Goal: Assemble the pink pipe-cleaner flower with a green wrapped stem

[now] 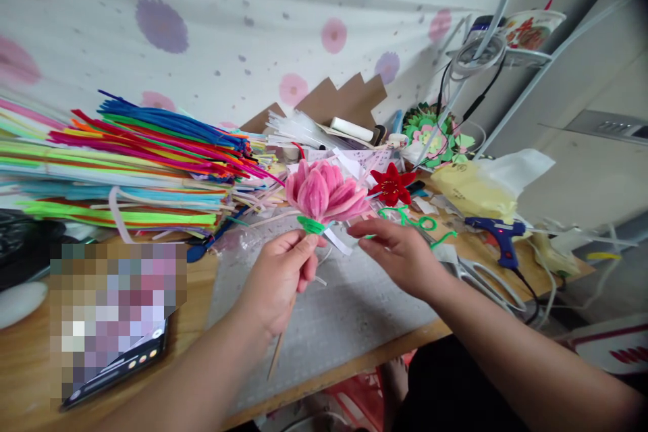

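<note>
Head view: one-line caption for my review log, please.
Left hand grips a pink flower below its green base, stick jutting out underneath; right hand hovers beside it.

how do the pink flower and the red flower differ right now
Hold: the pink flower is in the grip of the left hand by its stem, while the red flower sits unheld beyond the right hand.
Shape: the pink flower has rounded, cupped petals; the red flower's are pointed and spread like a star.
Size: the pink flower looks larger in view than the red flower.
Both look fuzzy.
</note>
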The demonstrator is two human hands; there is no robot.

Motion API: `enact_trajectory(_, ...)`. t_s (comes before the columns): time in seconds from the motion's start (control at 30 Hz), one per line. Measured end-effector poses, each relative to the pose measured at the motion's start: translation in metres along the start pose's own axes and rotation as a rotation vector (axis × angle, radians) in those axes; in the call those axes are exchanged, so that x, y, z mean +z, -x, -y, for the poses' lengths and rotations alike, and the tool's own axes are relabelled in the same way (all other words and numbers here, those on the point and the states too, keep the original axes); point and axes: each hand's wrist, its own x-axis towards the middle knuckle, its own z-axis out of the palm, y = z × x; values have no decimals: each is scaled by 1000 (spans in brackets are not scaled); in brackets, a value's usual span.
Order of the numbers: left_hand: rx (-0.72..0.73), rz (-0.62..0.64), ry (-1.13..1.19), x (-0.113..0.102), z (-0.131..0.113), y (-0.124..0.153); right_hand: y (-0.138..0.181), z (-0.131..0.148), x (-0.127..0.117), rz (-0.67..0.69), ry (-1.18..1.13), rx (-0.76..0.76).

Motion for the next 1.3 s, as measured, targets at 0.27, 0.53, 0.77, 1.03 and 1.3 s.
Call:
enact_trajectory(0.27, -96, 217, 48, 3, -3, 9, -9, -12, 49, 203, -572, 139)
enact_trajectory(0.53, -1, 84, -116, 3, -5, 6, -9, -9, 44, 17, -592, 387)
enact_trajectory(0.77, 136, -27, -478, -1, 1, 5, 0, 4, 31, -68, -438, 383)
enact_trajectory(1.03, 159, -58, -549, -4, 0, 2, 5, 23, 19, -121, 103, 112)
enact_trajectory(1.3, 178, -26, -756, -11, 2, -4, 0, 41, -13, -71, 677, -376)
